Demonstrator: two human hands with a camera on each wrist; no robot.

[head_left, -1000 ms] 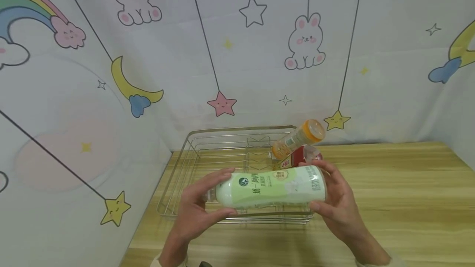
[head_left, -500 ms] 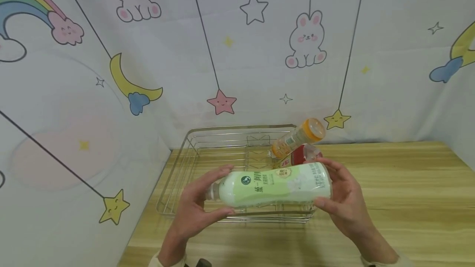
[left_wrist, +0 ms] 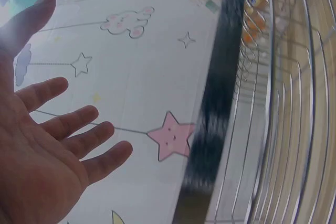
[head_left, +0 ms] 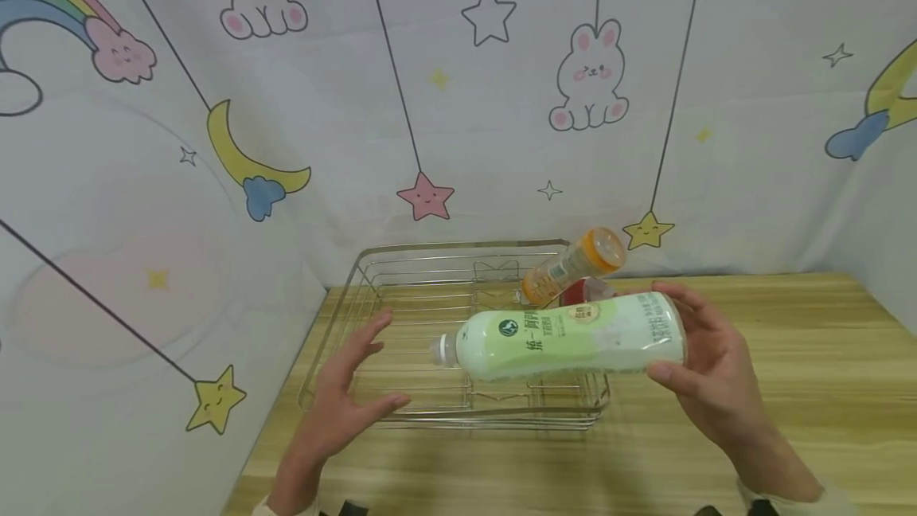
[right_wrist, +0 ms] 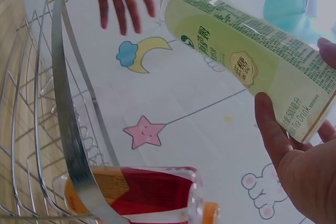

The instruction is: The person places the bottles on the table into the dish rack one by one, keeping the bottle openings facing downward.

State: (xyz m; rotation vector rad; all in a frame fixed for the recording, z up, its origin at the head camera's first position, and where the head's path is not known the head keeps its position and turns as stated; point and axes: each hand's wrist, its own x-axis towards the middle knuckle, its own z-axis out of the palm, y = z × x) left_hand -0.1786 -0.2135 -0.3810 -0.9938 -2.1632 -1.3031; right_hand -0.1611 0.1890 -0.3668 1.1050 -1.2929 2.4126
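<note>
A pale green tea drink bottle [head_left: 573, 337] lies level in the air over the wire basket [head_left: 466, 422], its clear cap pointing left. My right hand [head_left: 716, 373] grips it by the base, thumb in front and fingers behind. In the right wrist view the same bottle [right_wrist: 247, 56] shows its printed label, with the thumb and fingers around its bottom end. My left hand [head_left: 340, 392] is spread apart from the cap, over the basket's left side. The left wrist view shows that left hand [left_wrist: 47, 150] with its fingers stretched out and nothing in them.
An orange-capped bottle [head_left: 573, 265] leans at the basket's back right. Beside it is a red-labelled bottle [right_wrist: 157, 192], partly hidden in the head view. The basket stands on a wood-grain table [head_left: 788, 388], before a cartoon-printed backdrop [head_left: 501, 142].
My left hand has let go of the tea drink bottle's cap end and drawn left. The right hand has carried the bottle right and slightly up.
</note>
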